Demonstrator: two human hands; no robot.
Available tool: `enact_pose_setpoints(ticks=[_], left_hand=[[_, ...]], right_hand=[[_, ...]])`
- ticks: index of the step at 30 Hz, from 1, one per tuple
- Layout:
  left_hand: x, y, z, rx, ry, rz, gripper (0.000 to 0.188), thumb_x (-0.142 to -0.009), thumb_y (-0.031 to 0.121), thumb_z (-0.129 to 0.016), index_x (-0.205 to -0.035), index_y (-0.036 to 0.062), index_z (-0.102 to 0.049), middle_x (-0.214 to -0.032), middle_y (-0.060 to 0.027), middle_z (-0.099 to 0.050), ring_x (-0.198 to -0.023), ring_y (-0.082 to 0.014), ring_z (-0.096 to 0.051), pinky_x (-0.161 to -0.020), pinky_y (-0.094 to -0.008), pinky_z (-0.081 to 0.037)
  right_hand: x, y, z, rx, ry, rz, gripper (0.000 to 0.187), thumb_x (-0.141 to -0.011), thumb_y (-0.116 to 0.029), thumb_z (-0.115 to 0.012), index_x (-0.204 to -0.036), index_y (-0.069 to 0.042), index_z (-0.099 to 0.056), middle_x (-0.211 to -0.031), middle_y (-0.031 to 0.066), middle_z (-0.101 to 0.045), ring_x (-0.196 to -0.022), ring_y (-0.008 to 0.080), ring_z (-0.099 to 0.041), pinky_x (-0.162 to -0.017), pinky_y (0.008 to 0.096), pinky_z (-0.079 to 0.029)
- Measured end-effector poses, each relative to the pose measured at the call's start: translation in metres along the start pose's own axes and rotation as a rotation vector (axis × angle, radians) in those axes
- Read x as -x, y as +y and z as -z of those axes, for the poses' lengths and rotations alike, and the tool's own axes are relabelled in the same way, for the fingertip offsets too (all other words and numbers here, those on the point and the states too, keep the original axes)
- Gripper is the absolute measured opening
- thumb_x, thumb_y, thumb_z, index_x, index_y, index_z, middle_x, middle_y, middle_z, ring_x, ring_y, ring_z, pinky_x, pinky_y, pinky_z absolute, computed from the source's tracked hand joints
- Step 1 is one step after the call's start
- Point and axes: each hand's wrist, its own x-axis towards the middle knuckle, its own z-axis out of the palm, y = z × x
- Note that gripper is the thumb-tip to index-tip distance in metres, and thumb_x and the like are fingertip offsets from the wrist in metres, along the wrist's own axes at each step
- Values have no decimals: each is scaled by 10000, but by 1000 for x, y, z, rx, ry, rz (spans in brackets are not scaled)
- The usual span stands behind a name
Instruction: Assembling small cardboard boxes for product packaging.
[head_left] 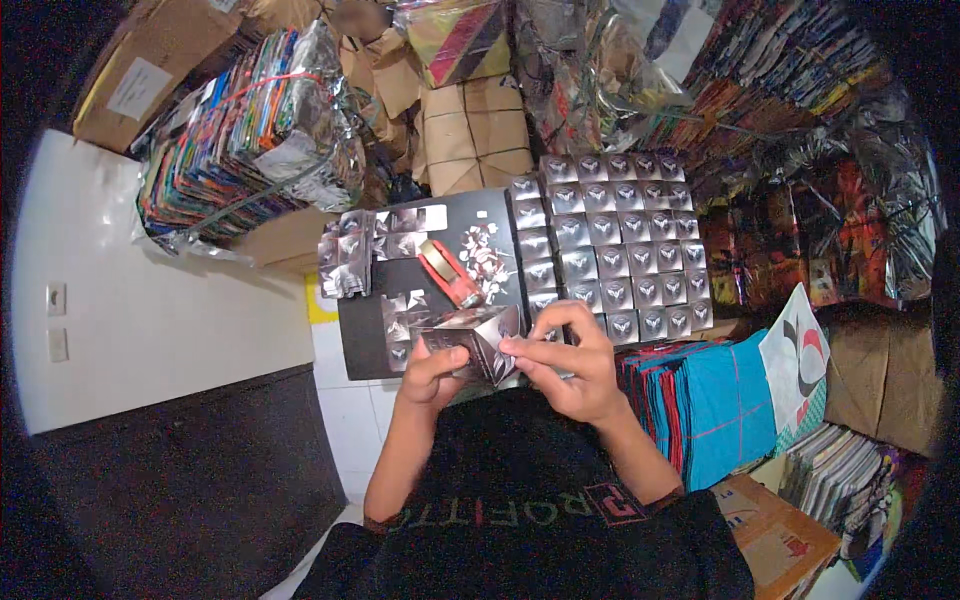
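Close in front of my chest, my left hand [432, 374] grips a small dark box [462, 343] with a glossy grey print, its thumb on the near side. My right hand [575, 365] pinches the box's right end with thumb and fingertips; the exact edge or flap between them is too small to make out. Just beyond the box lies a red tape dispenser [462, 287] with a roll of tape. Flat printed cartons [345, 262] are stacked at the left of the black tabletop [390, 283], and more lie partly behind my left hand.
Many matching boxes [622, 262] stand in tight rows to the right. Small pale scraps [485, 258] lie mid-table. Around it are wrapped bundles [250, 140], a brown paper parcel [472, 135], blue folded fabric [725, 405] and a cardboard box [775, 535]. A white wall [150, 260] rises at left.
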Motion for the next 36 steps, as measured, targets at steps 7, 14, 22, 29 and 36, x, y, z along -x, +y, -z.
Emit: enact_pose_setpoints(ticks=[7,14,22,29,36], left_hand=[[8,20,11,-83,11,19,795,-767,226,-770,-1432,-50,-433,-1356,-225,-588,-1218,-344,-624,-1051,-464,-515],[17,43,12,-35,-32,18,791,-771,129,-745,-1464,-26,-395,-1339,-190,-599,-1204,-304,-627,-1050,-440,-506],[28,69,22,-67,-121,135,821,-696,107,-764,-1428,-52,-429,-1292,-181,-637,-1190,-286,-638,-1053,-416,-495],[34,83,39,-98,-229,88,704,-738,109,-791,-1365,-60,-520,-1277,-164,-652,-1181,-255,-635,-1047,-399,-487],[32,87,36,-165,-152,50,567,-837,93,-779,-1344,-38,-562,-1246,-119,-674,-1138,-209,-651,-1007,-367,-515]], right_hand=[[-9,-6,-19,-17,-78,9,232,-773,-105,-824,-1002,-139,-811,-952,41,-680,-945,258,-648,-877,382,-486],[-22,-12,-29,-89,-161,-17,221,-730,-137,-870,-944,-152,-817,-936,12,-675,-963,240,-624,-880,382,-470],[-28,-19,-49,-134,-247,-26,390,-722,-233,-901,-1066,-112,-762,-951,21,-608,-996,229,-562,-926,381,-447],[-33,-25,-70,-259,-340,-153,529,-780,-200,-862,-1234,-26,-652,-1235,136,-633,-1223,258,-568,-1060,380,-433],[-25,-21,-87,-332,-276,-340,669,-831,-184,-816,-1421,-31,-541,-1432,174,-560,-1363,306,-514,-1161,407,-359]])
